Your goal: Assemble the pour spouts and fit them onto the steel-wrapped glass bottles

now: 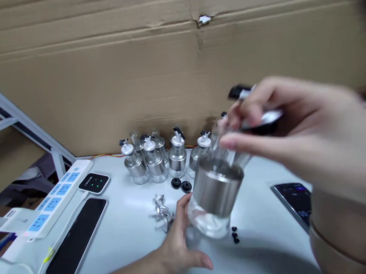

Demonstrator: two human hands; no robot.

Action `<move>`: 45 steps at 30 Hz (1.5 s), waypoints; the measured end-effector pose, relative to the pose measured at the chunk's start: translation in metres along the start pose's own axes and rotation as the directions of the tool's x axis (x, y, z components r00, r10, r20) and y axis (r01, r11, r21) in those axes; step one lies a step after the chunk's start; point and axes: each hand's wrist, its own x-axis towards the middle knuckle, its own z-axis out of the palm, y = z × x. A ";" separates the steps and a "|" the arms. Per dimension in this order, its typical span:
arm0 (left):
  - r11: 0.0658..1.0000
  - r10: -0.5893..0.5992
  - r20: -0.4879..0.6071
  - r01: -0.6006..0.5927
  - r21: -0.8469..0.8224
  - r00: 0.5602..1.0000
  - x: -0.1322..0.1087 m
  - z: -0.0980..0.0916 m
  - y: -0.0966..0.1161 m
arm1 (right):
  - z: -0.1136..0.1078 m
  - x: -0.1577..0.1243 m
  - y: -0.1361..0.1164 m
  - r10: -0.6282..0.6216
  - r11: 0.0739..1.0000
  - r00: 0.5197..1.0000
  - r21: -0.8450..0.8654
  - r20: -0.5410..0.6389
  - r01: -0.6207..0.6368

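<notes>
A glass bottle with a brushed-metal band (218, 188) is held up, tilted, over the table. My right hand (292, 123) is closed around its neck and top, blurred by motion. A black and silver piece (240, 92) shows by those fingers; whether it is fixed to the bottle cannot be made out. My left hand (184, 239) is open at the bottle's lower left, thumb stretched out and fingers partly behind the glass. Left of this hand lies a small heap of silver spout-like parts (161, 213). Several tiny black parts (235, 235) lie right of the bottle.
Several similar bottles with silver tops (155, 167) line the cardboard wall (136, 74). Two black round caps (181, 184) lie before them. A power strip (56, 201), a small black-faced device (94, 183) and a phone (78, 240) are on the left; another phone (293, 202) lies right.
</notes>
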 end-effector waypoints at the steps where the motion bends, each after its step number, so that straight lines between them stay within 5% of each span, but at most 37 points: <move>1: 1.000 -0.027 0.009 0.027 0.004 1.000 0.000 0.000 0.001 | 0.008 -0.004 0.006 0.024 1.000 0.998 -0.003 0.060 -0.024; 6: 0.979 -0.201 -0.058 0.202 0.021 0.978 -0.002 0.000 0.006 | 0.025 -0.015 0.037 0.113 0.993 0.987 -0.048 0.110 -0.108; 14: 0.972 -0.113 0.153 0.077 0.222 0.982 0.004 0.000 0.020 | 0.021 -0.025 0.046 0.126 0.992 0.967 -0.056 0.222 -0.116; 22: 0.957 -0.116 0.043 0.100 0.273 0.992 0.000 0.003 0.017 | 0.030 -0.026 0.058 0.109 0.986 0.923 -0.160 0.369 -0.053; 31: 0.968 -0.096 0.050 0.082 0.237 0.994 0.000 0.004 0.019 | 0.050 -0.033 0.068 0.043 0.989 0.961 0.127 0.271 -0.081; 39: 0.990 -0.024 -0.029 0.028 0.138 0.999 -0.001 0.007 0.018 | 0.082 -0.044 0.076 -0.030 0.981 0.990 0.195 0.140 0.003; 45: 0.991 0.101 -0.013 -0.099 0.090 0.995 0.000 0.006 0.014 | 0.097 -0.057 0.073 -0.010 0.948 0.996 0.317 0.089 -0.019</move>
